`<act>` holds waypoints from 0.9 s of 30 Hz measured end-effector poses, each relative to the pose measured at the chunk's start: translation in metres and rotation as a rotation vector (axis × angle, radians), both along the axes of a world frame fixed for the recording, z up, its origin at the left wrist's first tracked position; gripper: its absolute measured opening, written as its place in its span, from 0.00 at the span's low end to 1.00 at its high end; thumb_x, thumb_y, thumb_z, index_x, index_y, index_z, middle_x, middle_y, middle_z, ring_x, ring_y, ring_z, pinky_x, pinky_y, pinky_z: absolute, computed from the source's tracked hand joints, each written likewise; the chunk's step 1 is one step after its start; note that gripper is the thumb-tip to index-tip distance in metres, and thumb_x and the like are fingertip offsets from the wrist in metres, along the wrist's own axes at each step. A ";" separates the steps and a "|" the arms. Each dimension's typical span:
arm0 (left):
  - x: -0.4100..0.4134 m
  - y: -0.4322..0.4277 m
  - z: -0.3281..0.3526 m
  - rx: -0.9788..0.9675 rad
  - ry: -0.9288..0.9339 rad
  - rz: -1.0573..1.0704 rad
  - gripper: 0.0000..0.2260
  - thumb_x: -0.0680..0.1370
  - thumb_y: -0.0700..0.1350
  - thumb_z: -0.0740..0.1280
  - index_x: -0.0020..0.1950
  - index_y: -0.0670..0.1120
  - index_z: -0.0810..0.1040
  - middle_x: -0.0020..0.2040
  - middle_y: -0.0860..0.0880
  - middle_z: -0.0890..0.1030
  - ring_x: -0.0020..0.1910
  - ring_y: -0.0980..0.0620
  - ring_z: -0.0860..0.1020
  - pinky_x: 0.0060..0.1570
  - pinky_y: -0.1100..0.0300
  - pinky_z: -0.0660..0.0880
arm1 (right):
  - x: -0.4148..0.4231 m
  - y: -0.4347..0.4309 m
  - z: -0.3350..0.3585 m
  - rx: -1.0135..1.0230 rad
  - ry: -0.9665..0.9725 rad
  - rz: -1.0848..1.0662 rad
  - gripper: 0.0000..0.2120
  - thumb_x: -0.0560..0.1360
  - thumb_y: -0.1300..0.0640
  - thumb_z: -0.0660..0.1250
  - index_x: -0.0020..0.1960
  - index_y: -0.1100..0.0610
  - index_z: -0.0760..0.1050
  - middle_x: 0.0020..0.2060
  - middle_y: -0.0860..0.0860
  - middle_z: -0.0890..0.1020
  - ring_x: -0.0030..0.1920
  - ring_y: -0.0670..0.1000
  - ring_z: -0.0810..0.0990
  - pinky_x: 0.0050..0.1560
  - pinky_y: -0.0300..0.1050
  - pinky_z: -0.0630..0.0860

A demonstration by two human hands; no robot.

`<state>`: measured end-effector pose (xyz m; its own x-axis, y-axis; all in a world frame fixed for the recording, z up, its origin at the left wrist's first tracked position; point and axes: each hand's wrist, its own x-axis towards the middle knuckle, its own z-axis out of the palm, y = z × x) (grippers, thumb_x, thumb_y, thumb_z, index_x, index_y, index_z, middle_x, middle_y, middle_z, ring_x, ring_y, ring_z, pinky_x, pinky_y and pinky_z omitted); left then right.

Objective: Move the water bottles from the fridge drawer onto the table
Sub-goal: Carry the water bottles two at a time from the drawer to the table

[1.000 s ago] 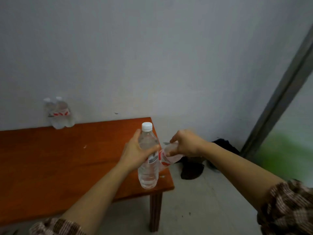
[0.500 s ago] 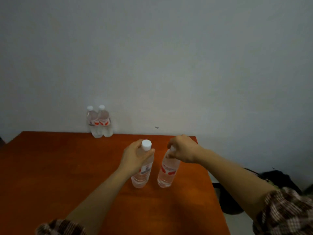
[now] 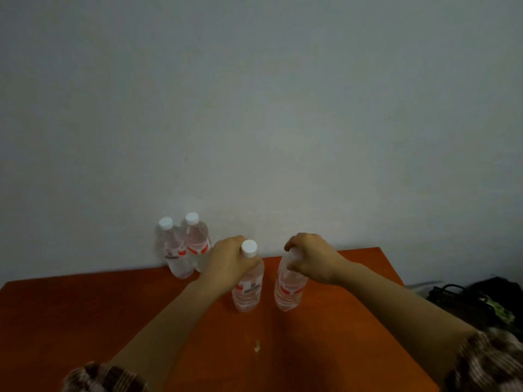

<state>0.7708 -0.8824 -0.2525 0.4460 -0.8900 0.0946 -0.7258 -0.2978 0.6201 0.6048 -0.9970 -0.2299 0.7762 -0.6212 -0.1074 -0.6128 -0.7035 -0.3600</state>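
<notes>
At the orange wooden table (image 3: pixel 85 321), near its far edge, your left hand (image 3: pixel 226 264) grips a clear plastic water bottle (image 3: pixel 247 291) and your right hand (image 3: pixel 312 261) a second such bottle (image 3: pixel 288 291), both tilted mid-placement; stand them upright, then release.

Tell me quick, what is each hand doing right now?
Left hand: grips the left bottle just below its cap.
Right hand: grips the right bottle over its top.
</notes>
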 end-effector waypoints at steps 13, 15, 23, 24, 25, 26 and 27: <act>0.109 -0.055 -0.025 0.077 -0.093 -0.078 0.07 0.75 0.47 0.67 0.40 0.48 0.72 0.38 0.51 0.77 0.38 0.51 0.76 0.37 0.55 0.71 | 0.127 -0.046 -0.029 0.001 -0.065 -0.018 0.20 0.74 0.60 0.69 0.65 0.60 0.75 0.63 0.56 0.78 0.62 0.56 0.76 0.61 0.48 0.73; 0.120 -0.060 -0.030 0.118 -0.113 -0.070 0.08 0.75 0.47 0.66 0.39 0.49 0.70 0.38 0.50 0.76 0.38 0.50 0.76 0.36 0.56 0.69 | 0.142 -0.051 -0.035 -0.001 -0.057 -0.015 0.20 0.75 0.60 0.68 0.66 0.60 0.74 0.63 0.57 0.78 0.63 0.56 0.75 0.62 0.48 0.73; 0.136 -0.075 -0.046 0.167 -0.156 0.000 0.07 0.77 0.46 0.63 0.48 0.43 0.75 0.46 0.45 0.80 0.44 0.46 0.78 0.41 0.53 0.73 | 0.174 -0.059 -0.056 -0.035 -0.055 0.000 0.20 0.76 0.63 0.65 0.68 0.59 0.70 0.63 0.57 0.77 0.64 0.57 0.72 0.63 0.50 0.71; 0.135 -0.077 -0.047 0.171 -0.164 0.013 0.07 0.78 0.46 0.62 0.50 0.43 0.75 0.47 0.44 0.80 0.45 0.45 0.78 0.42 0.53 0.73 | 0.174 -0.059 -0.057 -0.043 -0.062 0.000 0.21 0.76 0.63 0.65 0.69 0.59 0.70 0.63 0.57 0.77 0.64 0.57 0.71 0.63 0.50 0.71; 0.135 -0.079 -0.048 0.181 -0.175 0.031 0.08 0.78 0.45 0.61 0.52 0.42 0.75 0.48 0.43 0.80 0.47 0.45 0.78 0.43 0.53 0.73 | 0.174 -0.059 -0.058 -0.048 -0.073 -0.004 0.21 0.76 0.64 0.64 0.69 0.59 0.69 0.64 0.57 0.76 0.64 0.57 0.71 0.63 0.50 0.71; 0.135 -0.081 -0.047 0.196 -0.185 0.053 0.08 0.79 0.44 0.61 0.54 0.42 0.75 0.50 0.43 0.80 0.48 0.44 0.78 0.44 0.53 0.73 | 0.174 -0.059 -0.058 -0.047 -0.081 -0.013 0.21 0.76 0.64 0.64 0.70 0.59 0.69 0.64 0.57 0.76 0.64 0.57 0.71 0.63 0.50 0.71; 0.134 -0.083 -0.047 0.211 -0.192 0.074 0.09 0.79 0.43 0.61 0.55 0.41 0.74 0.51 0.42 0.79 0.50 0.44 0.78 0.45 0.53 0.72 | 0.174 -0.061 -0.059 -0.045 -0.087 -0.025 0.21 0.76 0.64 0.64 0.70 0.59 0.69 0.64 0.56 0.76 0.64 0.57 0.71 0.63 0.49 0.71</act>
